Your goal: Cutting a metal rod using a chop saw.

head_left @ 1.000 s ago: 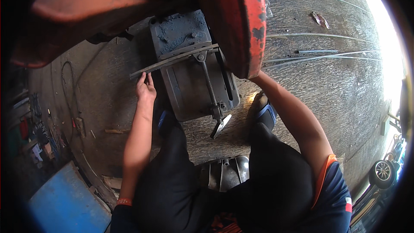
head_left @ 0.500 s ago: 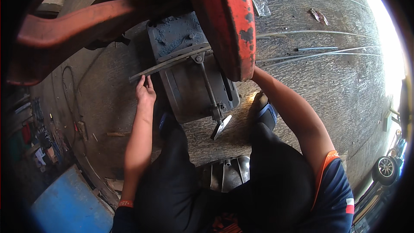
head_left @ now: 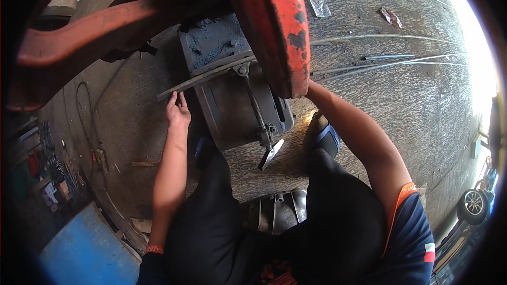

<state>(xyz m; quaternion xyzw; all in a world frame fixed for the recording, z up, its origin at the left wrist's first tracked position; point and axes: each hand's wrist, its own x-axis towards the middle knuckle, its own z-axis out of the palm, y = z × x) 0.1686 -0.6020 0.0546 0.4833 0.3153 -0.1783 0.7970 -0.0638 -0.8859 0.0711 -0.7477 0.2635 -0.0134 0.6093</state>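
Observation:
My left hand (head_left: 179, 110) reaches up from the lower left, with two fingers stretched out and apart. Their tips touch the near side of a thin metal bar (head_left: 182, 86) close to its left end. The bar lies across a grey machine base (head_left: 216, 108), beside a clamp with a threaded screw (head_left: 253, 100) and a crank handle (head_left: 271, 155). Over the base hangs a worn red machine arm or guard (head_left: 282, 31), its paint chipped. My right forearm (head_left: 351, 111) runs up behind this red part, which hides my right hand and whatever it touches.
Long thin metal rods (head_left: 406, 63) lie on the rough floor to the right. A curved red handle-like part (head_left: 90, 24) fills the upper left. Cables (head_left: 79, 95) trail at the left, near a blue panel (head_left: 90, 243). A ribbed metal piece (head_left: 277, 211) sits between my legs.
The red part and the far floor have shifted slightly to the left in the picture. My left hand keeps its place at the bar, and my right arm barely changes.

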